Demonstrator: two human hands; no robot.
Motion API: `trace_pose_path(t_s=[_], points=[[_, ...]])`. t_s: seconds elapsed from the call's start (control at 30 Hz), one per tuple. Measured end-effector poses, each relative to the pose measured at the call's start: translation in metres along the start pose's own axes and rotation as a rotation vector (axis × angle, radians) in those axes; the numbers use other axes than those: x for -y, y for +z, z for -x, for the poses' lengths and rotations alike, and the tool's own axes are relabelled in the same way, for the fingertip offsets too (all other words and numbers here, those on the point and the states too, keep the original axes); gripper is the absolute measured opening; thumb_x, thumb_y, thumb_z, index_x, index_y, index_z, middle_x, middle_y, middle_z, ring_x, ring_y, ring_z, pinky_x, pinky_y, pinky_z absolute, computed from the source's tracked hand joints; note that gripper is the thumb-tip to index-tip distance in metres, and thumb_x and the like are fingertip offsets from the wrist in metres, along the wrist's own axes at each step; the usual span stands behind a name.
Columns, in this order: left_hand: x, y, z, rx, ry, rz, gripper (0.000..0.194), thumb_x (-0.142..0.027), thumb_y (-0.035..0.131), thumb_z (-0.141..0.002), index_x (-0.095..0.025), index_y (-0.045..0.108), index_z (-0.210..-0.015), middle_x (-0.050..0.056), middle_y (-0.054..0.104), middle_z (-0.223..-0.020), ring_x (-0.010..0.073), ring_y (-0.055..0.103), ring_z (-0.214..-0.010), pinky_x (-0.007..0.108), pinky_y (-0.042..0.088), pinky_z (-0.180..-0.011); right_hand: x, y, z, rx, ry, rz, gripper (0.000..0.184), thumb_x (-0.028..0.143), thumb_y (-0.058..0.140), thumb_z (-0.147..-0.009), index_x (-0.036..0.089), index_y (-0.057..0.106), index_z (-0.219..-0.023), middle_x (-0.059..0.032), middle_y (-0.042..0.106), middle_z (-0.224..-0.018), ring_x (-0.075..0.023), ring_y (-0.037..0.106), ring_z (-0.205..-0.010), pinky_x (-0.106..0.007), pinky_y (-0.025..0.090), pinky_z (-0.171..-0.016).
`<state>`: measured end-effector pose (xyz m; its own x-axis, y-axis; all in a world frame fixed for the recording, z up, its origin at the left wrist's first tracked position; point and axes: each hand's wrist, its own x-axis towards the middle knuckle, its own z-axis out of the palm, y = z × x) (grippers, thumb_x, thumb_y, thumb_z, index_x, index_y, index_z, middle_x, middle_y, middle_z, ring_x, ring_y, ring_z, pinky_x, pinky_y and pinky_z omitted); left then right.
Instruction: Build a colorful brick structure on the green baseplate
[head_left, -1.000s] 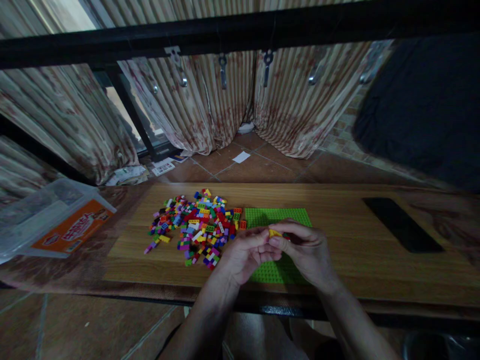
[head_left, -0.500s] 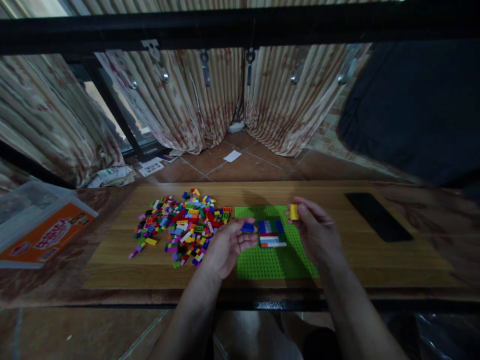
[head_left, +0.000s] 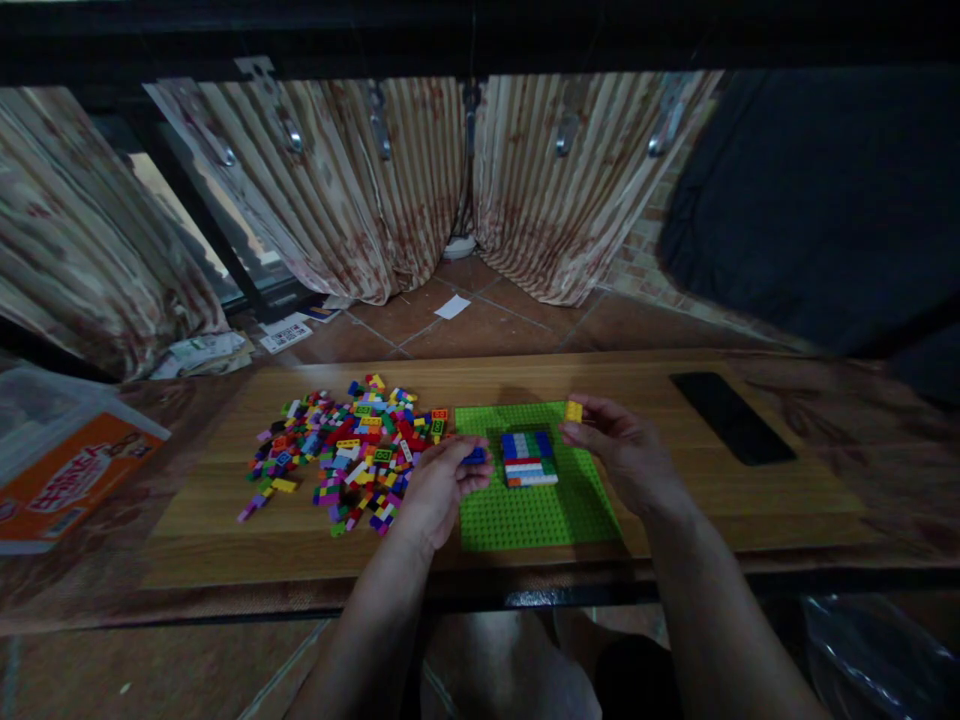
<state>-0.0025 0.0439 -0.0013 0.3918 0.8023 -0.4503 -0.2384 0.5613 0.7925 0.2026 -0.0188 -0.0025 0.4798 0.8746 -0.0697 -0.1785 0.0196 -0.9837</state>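
Note:
Between the thumb and fingers of my left hand [head_left: 442, 485] is a blue toy brick [head_left: 474, 456], held over the left edge of a green baseplate [head_left: 540, 525]. My right hand [head_left: 622, 450] pinches a yellow toy brick [head_left: 574, 411], its studs showing, above the plate's far right corner. On the plate between my hands sits a low block of joined bricks [head_left: 529, 460] in blue, green, red, white and light blue, with some orange at the near left. Neither hand touches this block.
Loose bricks of many colours [head_left: 360, 450] lie heaped left of the baseplate on a wooden board [head_left: 225, 540]. A black phone-like slab [head_left: 731, 418] rests at the right. A clear plastic box with an orange label [head_left: 75, 460] stands far left.
My right hand has turned the yellow brick so its studs face the camera. The left hand keeps hold of the blue brick. The whole view has shifted slightly.

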Motion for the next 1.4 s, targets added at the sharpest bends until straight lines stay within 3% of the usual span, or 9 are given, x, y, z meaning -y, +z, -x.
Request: trace_pose_path(t_s=[0.2, 0.57, 0.73, 0.9, 1.03, 1.2, 1.4], points=[[0.005, 0.002, -0.002, -0.034, 0.098, -0.103, 0.015, -0.022, 0.07, -0.066, -0.013, 0.069, -0.078, 0.002, 0.065, -0.071, 0.0098, 0.06, -0.06, 0.022, 0.046, -0.057, -0.001, -0.003, -0.001, -0.044, -0.005, 0.123, 0.046, 0.034, 0.085, -0.054, 0.023, 0.07, -0.096, 0.0023, 0.061, -0.072, -0.0113, 0.054, -0.062, -0.025, 0.045, -0.054], [0.009, 0.001, -0.005, -0.047, 0.144, -0.135, 0.023, -0.03, 0.068, -0.071, -0.015, 0.073, -0.088, 0.008, 0.069, -0.104, 0.0167, 0.065, -0.083, 0.03, 0.05, -0.078, -0.001, 0.0, -0.001, -0.042, 0.077, -0.05, 0.041, 0.033, 0.083, -0.056, 0.024, 0.069, -0.093, 0.0041, 0.061, -0.071, -0.0103, 0.059, -0.062, -0.025, 0.05, -0.06], [0.007, 0.004, -0.002, -0.054, 0.172, -0.267, 0.023, -0.021, 0.067, -0.07, -0.015, 0.073, -0.092, 0.005, 0.071, -0.091, 0.0165, 0.064, -0.087, 0.028, 0.048, -0.082, -0.004, -0.004, -0.003, -0.062, 0.033, 0.127, 0.038, 0.034, 0.08, -0.06, 0.02, 0.067, -0.093, 0.0053, 0.058, -0.064, -0.0093, 0.052, -0.055, -0.024, 0.042, -0.051], [0.007, 0.005, -0.005, -0.079, 0.213, -0.429, 0.03, -0.024, 0.07, -0.069, -0.017, 0.071, -0.098, 0.003, 0.07, -0.088, 0.015, 0.061, -0.08, 0.025, 0.046, -0.073, -0.007, -0.013, -0.002, -0.02, 0.005, 0.317, 0.037, 0.034, 0.076, -0.065, 0.019, 0.06, -0.094, -0.0009, 0.068, -0.075, -0.0142, 0.059, -0.063, -0.027, 0.044, -0.056], [0.009, 0.003, -0.009, -0.084, 0.235, -0.515, 0.034, -0.025, 0.072, -0.068, -0.017, 0.07, -0.101, 0.003, 0.07, -0.094, 0.0154, 0.061, -0.082, 0.024, 0.045, -0.073, -0.005, -0.019, 0.002, 0.078, -0.034, 0.359, 0.026, 0.037, 0.074, -0.069, 0.019, 0.061, -0.083, -0.0019, 0.069, -0.078, -0.0151, 0.061, -0.068, -0.027, 0.045, -0.059], [0.011, 0.003, -0.011, -0.084, 0.241, -0.596, 0.035, -0.027, 0.068, -0.071, -0.017, 0.069, -0.104, 0.001, 0.069, -0.081, 0.0144, 0.059, -0.072, 0.023, 0.043, -0.064, -0.007, -0.02, 0.006, 0.165, -0.075, 0.51, 0.025, 0.041, 0.07, -0.074, 0.02, 0.068, -0.086, 0.001, 0.064, -0.071, -0.0126, 0.055, -0.061, -0.026, 0.041, -0.056], [0.012, 0.003, -0.013, -0.1, 0.279, -0.618, 0.031, -0.028, 0.068, -0.071, -0.017, 0.07, -0.1, 0.002, 0.069, -0.08, 0.0158, 0.061, -0.073, 0.025, 0.044, -0.066, -0.012, -0.02, 0.006, 0.292, -0.205, 0.673, 0.014, 0.032, 0.067, -0.079, 0.022, 0.071, -0.087, -0.0027, 0.067, -0.086, -0.0165, 0.06, -0.075, -0.03, 0.047, -0.068]])
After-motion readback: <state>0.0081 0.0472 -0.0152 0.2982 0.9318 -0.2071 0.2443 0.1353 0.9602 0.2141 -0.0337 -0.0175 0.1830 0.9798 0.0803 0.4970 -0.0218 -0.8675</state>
